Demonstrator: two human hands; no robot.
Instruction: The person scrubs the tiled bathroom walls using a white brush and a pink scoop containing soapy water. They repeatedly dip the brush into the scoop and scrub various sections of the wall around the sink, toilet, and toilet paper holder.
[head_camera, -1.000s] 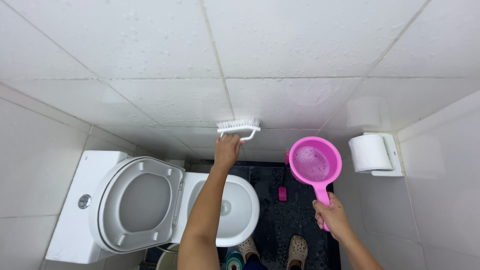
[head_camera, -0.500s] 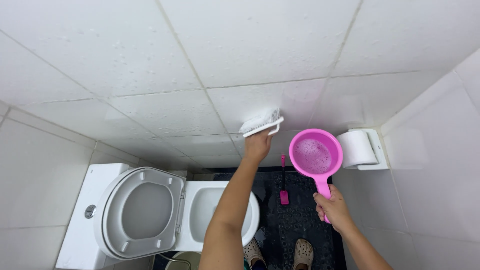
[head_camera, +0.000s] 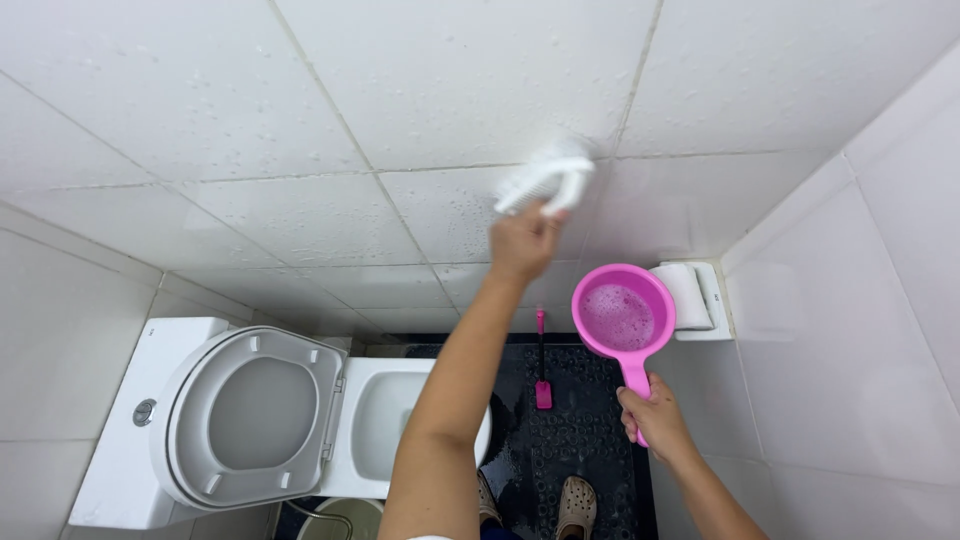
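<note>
My left hand (head_camera: 522, 240) grips a white scrub brush (head_camera: 545, 178) and presses its bristles against the white tiled wall (head_camera: 300, 130), high up near a grout line. The brush is blurred by motion. My right hand (head_camera: 652, 420) holds the handle of a pink dipper (head_camera: 622, 316), lower and to the right. The dipper's bowl is upright and holds foamy, soapy water.
A white toilet (head_camera: 250, 420) with its lid raised stands at the lower left. A toilet paper roll (head_camera: 688, 296) in a white holder hangs on the right wall. A pink-handled tool (head_camera: 542, 370) stands on the dark floor mat (head_camera: 580, 440). My feet in clogs (head_camera: 575, 505) are below.
My left hand has carried the brush up and to the right along the wall. The dipper in my right hand has stayed roughly level beside the paper roll.
</note>
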